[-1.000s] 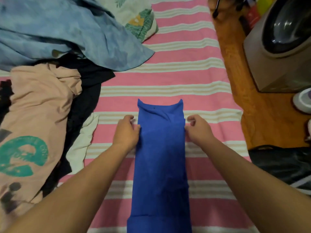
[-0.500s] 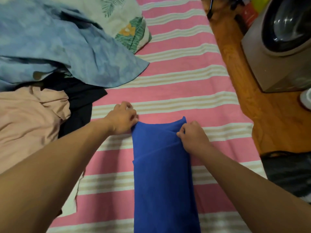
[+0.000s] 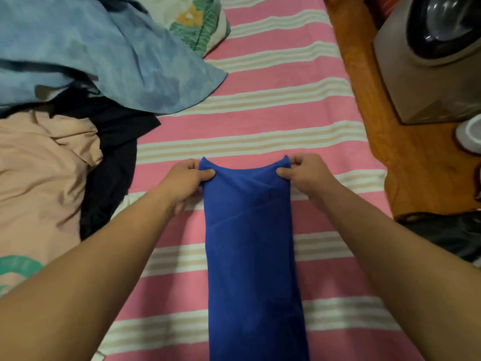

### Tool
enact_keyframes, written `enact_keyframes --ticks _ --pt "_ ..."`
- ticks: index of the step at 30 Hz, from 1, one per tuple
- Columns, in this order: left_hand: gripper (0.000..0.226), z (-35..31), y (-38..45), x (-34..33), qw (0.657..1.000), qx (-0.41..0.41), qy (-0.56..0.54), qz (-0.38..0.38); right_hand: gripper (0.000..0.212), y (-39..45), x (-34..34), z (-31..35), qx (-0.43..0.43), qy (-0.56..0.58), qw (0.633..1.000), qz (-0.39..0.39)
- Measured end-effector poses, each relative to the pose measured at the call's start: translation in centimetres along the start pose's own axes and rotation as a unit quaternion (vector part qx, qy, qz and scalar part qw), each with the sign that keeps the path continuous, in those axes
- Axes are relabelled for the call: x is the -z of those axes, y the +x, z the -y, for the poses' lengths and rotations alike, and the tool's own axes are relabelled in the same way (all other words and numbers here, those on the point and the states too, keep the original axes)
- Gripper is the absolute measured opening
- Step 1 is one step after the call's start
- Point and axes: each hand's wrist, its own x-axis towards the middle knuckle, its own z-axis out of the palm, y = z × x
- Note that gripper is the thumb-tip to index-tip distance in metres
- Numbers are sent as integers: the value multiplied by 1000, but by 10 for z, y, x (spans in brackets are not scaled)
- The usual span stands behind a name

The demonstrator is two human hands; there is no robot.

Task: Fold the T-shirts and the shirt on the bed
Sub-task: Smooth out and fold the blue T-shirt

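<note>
A royal-blue T-shirt (image 3: 251,246) lies as a long narrow strip down the middle of the pink-and-cream striped bed (image 3: 281,121). Its far end is doubled back, with a diagonal crease across it. My left hand (image 3: 188,178) pinches the far left corner of that end. My right hand (image 3: 305,174) pinches the far right corner, and the edge between them sags slightly. To the left sits a heap of unfolded clothes: a light-blue tie-dye shirt (image 3: 104,56), a peach T-shirt with a green print (image 3: 44,183), and a black garment (image 3: 114,152).
A leaf-print cream garment (image 3: 200,24) lies at the far end of the bed. Right of the bed is a wooden floor (image 3: 369,82) with a grey machine with a round dark door (image 3: 434,56), a white round object (image 3: 469,135) and a dark bag (image 3: 453,233).
Both hands went from the strip's side edges to its far corners, and now hold them pulled apart. The view shifted over the bed meanwhile.
</note>
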Motion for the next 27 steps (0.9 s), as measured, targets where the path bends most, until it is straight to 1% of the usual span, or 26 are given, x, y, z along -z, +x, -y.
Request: enact_keyframes --ticks 2,3,4,6,9,11,13,14,15,17,19,20,21,22,23,25,27 --pt "10 7 -39 4 998 -61 -25 9 26 -42 14 7 45 46 998 8" --pt "12 13 -64 9 995 -97 -20 10 29 -66 19 7 59 44 997 12" --pt "13 22 -90 13 992 -129 6 6 31 -92 21 4 71 16 997 16" --pt "15 51 -139 22 986 -149 77 0 31 -143 23 -11 85 -56 995 24" --pt "16 109 -191 26 990 -103 91 24 34 -207 13 -53 91 -95 991 31" --pt "22 151 -210 20 989 -69 127 45 37 -233 2 -93 58 -133 988 54" --pt "46 190 -217 16 981 -26 184 57 42 -251 -6 -131 15 -192 978 82" --pt "58 203 -220 16 973 -12 221 71 45 -257 -9 -145 8 -221 971 90" --pt "62 211 -219 17 963 -9 256 84 48 -261 -9 -153 8 -237 968 86" --pt "54 211 -214 20 947 -22 308 81 47 -261 -6 -151 9 -220 974 56" --pt "31 194 -205 23 956 -33 291 15 38 -254 -3 -134 4 -198 980 23" --pt "18 182 -199 22 964 -23 264 -23 31 -245 -3 -124 -5 -190 982 4" --pt "12 172 -192 19 972 -4 230 -50 26 -236 -3 -115 -14 -182 983 -10" --pt "16 160 -184 14 979 12 194 -65 25 -223 -4 -109 -25 -167 985 -16" --pt "20 152 -174 10 985 27 155 -69 28 -210 -7 -101 -37 -149 988 -8" --pt "21 138 -158 0 994 50 78 -57 40 -184 -13 -91 -67 -103 992 26" --pt "25 130 -147 -12 998 54 26 -34 51 -167 -18 -84 -80 -99 991 50"
